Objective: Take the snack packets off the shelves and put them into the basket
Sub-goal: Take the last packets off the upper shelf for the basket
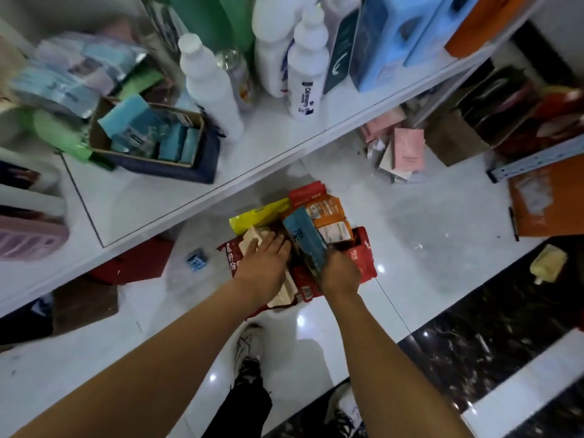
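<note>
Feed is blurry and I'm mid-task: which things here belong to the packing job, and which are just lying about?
Job:
blue packet, gripped by right hand
beige packet under left hand
yellow packet
orange packet
red packets

Lying about:
white bottles
cardboard box
pink box
pen
</note>
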### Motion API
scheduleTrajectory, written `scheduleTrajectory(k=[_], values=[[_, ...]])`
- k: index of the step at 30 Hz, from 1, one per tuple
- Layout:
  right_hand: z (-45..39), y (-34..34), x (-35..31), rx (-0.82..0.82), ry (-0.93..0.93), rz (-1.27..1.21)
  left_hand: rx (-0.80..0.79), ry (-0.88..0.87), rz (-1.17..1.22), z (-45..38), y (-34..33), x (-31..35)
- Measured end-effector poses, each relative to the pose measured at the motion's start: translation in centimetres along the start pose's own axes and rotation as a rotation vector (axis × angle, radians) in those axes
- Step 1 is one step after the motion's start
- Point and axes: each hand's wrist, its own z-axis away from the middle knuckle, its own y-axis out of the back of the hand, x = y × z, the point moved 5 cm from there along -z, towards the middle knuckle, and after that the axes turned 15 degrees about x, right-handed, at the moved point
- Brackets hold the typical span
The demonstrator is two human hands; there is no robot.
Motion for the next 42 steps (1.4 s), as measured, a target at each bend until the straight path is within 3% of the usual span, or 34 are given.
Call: scheduleTrajectory(k=[4, 8, 11, 18, 25, 31, 34, 38, 42], values=[[0.7, -1.0, 0.6, 0.068, -0.078, -0.078, -0.039, -0.001, 0.018, 0.5, -1.4, -0.1], [0.5, 0.0, -1.9, 0.121, -0.01, -0.128, -0.022, -0.007, 0.017, 0.9, -2.0, -0.3], [0.1, 0.3, -3.7, 0.069, 0.054, -0.058, 0.01, -0.002, 0.002, 1.0, -1.8, -0.7], [2.8, -0.2, -2.8, 0.094, 0.055, -0.038, 0.023, -0.001, -0.022, 2.4, -1.8, -0.3], [5.2, 0.9, -0.3, 0.25, 0.168, -0.065, 0.121, 0.031, 0.094, 5.4, -2.6, 2.0], [7.2, -1.0, 3.7, 0.366, 0.242, -0.215, 0.294, -0.128, 0.209, 7.6, -6.6, 5.1], [8.2, -2.5, 7.1, 0.429, 0.268, -0.101, 0.284, -0.182, 0.267, 8.1, -9.6, 6.1], [10.4, -4.8, 11.0, 0.472, 0.092, -0.012, 0.368, -0.276, 0.182, 9.8, -11.3, 6.2], [12.1, -8.3, 12.9, 0.445, -0.03, -0.124, 0.385, -0.433, 0.209, 11.3, -14.0, 5.8]])
